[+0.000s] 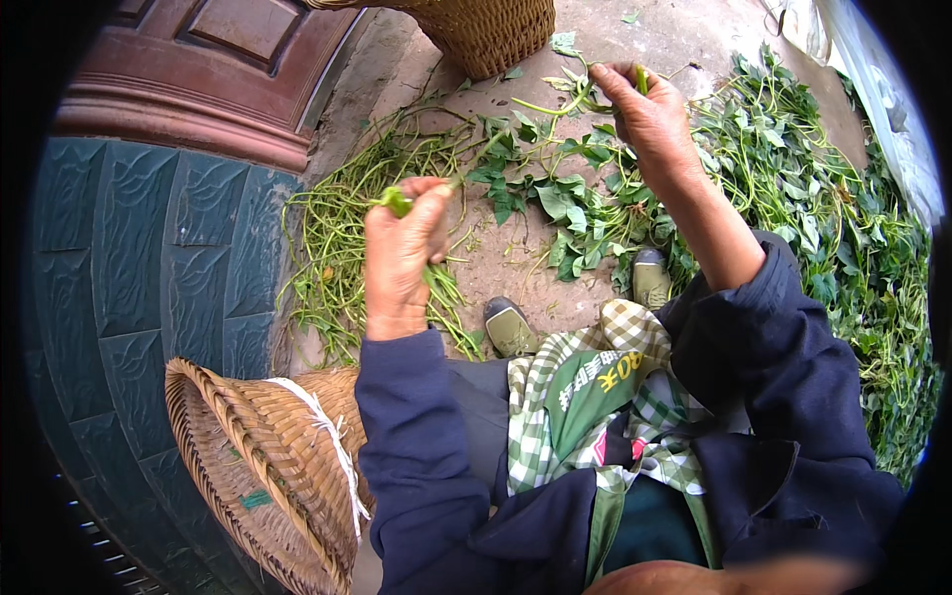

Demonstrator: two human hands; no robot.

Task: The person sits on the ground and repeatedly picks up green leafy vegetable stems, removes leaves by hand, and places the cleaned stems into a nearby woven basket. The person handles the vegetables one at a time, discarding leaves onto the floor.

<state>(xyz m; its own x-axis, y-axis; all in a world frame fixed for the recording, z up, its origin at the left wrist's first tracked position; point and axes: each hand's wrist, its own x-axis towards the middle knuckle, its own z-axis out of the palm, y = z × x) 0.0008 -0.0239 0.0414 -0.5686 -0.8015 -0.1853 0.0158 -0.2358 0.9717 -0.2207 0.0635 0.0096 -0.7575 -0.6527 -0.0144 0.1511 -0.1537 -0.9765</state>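
Observation:
My left hand (409,245) is closed around several green stems (396,201), their ends sticking out above and below the fist. My right hand (645,111), raised farther out, pinches a green vine stem (561,110) between thumb and fingers; part of it curves to the left. Below and beyond my left hand lies a heap of leafless green stems (335,245) on the concrete ground. Leafy vines (580,208) are spread between the hands and under the right forearm, joining a large leafy pile (811,178) at the right.
A wicker basket (498,37) stands at the top. Another woven basket (297,446), tied with white cord, is at my left side. Dark tiles (201,282) and a reddish door (245,44) border the left. Plastic sheeting (885,97) is at the upper right. My shoes (511,327) are among the vines.

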